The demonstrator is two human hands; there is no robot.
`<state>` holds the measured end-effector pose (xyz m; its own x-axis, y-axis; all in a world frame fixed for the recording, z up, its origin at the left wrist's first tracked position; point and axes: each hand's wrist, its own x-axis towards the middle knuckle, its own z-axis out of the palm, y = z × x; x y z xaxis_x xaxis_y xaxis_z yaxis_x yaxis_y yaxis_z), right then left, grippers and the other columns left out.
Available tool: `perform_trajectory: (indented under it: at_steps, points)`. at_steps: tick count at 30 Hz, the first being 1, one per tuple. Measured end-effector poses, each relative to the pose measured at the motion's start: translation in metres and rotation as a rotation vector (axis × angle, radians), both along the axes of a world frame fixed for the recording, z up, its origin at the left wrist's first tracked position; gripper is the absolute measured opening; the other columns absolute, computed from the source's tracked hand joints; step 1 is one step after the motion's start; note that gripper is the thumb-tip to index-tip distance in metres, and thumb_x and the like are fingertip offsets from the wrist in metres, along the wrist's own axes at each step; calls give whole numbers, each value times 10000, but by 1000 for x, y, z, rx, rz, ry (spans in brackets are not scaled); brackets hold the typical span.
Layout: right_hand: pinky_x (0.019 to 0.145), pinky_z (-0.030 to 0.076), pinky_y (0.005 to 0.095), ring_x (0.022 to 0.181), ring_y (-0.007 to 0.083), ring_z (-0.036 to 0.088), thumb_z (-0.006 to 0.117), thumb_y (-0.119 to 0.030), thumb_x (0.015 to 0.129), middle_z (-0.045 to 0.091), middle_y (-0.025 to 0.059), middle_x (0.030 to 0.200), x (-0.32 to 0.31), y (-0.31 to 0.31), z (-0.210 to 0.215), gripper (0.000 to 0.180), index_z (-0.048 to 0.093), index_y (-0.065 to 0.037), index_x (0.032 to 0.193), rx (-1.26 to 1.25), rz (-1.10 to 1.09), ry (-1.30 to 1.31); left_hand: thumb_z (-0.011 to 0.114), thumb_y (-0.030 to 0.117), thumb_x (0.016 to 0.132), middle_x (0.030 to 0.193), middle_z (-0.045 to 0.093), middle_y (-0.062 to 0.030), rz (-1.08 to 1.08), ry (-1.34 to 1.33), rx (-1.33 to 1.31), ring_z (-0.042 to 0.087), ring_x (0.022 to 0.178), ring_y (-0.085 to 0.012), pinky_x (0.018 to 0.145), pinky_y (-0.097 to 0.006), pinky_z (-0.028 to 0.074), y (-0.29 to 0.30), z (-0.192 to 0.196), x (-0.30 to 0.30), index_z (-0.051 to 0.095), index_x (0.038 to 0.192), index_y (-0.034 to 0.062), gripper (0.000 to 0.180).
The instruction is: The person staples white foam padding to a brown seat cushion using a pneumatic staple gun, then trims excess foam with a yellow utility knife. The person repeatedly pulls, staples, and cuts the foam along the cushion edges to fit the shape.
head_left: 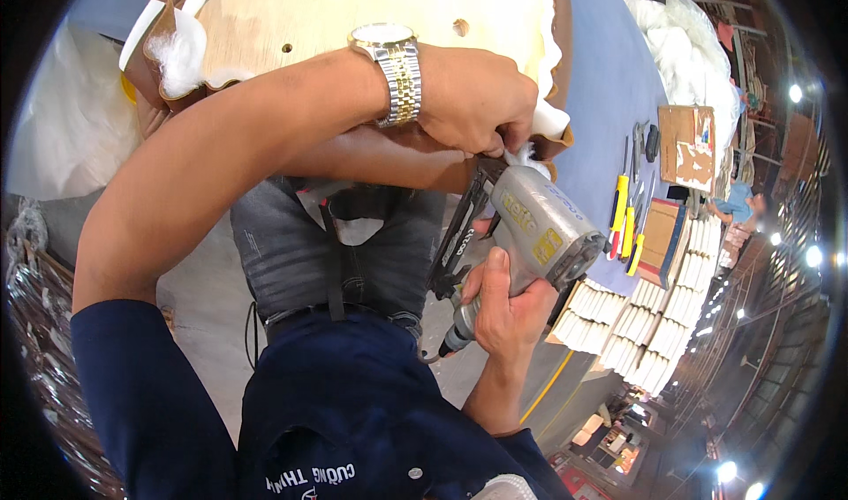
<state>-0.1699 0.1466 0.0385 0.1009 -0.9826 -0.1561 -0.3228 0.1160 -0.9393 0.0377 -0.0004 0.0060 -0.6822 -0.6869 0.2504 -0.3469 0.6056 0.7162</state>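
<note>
Head view: from where I stand, a pale plywood panel (300, 10) lies just beyond the worker's lap, a wavy-edged brown cover (565, 49) folded around its border and tufts of white batting (179, 58) poking out at the left corner. Two round holes show in the wood.

At the panel's near right corner, a metal pneumatic staple gun (541, 222) has its nose right up to the cover's edge. The right hand (512, 310) is wrapped around its grip, thumb lying along the body. The left hand (477, 102) crosses over from the left, its fingers bent and drawn together beside the gun's nose; whether they pinch the cover, I cannot tell. A two-tone metal wristwatch (405, 80) circles that wrist.

To the right, on a blue tabletop (609, 85), yellow-handled hand tools (621, 204) lie near a worn cardboard box (687, 151). Farther right are rows of cream-coloured pieces (636, 328), with bundled translucent plastic (689, 49) at the far right. More pale plastic sheeting (71, 129) hangs on the left. The worker wears a navy shirt (344, 385) and dark jeans (397, 235).
</note>
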Motion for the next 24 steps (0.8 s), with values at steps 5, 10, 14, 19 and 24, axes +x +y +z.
perform_trajectory:
  at_steps: [5, 10, 14, 19, 24]
  points:
    - [528, 493, 245, 613, 95, 595, 573, 0, 1010, 699, 157, 1135, 3, 4, -5, 373, 474, 72, 1363, 1, 5, 85, 741, 95, 855, 912, 759, -186, 15, 36, -12, 727, 854, -346, 802, -406, 561, 1, -5, -2, 796, 1034, 34, 197]
    - [532, 493, 253, 598, 102, 602, 562, -37, 1025, 714, 166, 1161, -32, -3, -5, 378, 481, 83, 1374, -51, 141, -32, 779, 154, 855, 936, 702, -121, 104, 99, 38, 684, 845, -317, 784, -392, 549, 16, -8, 4, 785, 974, 24, 176]
    - [557, 525, 264, 629, 128, 625, 588, -17, 1010, 680, 247, 1217, -82, 20, -40, 492, 398, 78, 1454, -159, 133, -162, 819, 213, 828, 1163, 662, -123, 369, -73, -344, 582, 1192, -300, 1013, -448, 446, 34, -12, -17, 748, 850, 75, 157]
    - [576, 517, 272, 619, 132, 623, 546, -150, 1054, 689, 221, 1188, -89, 22, -59, 443, 466, 96, 1414, -280, 95, -151, 795, 210, 846, 1061, 641, -127, 292, -32, -228, 608, 1131, -277, 1160, -462, 374, 28, -9, -13, 660, 763, 62, 216]
    - [586, 560, 280, 695, 154, 652, 603, 12, 1001, 652, 281, 1274, -90, 13, -74, 520, 372, 71, 1464, -234, 193, -150, 750, 167, 877, 858, 604, -112, 254, -104, -97, 670, 974, -248, 1289, -493, 227, 28, -1, -10, 640, 745, 48, 209]
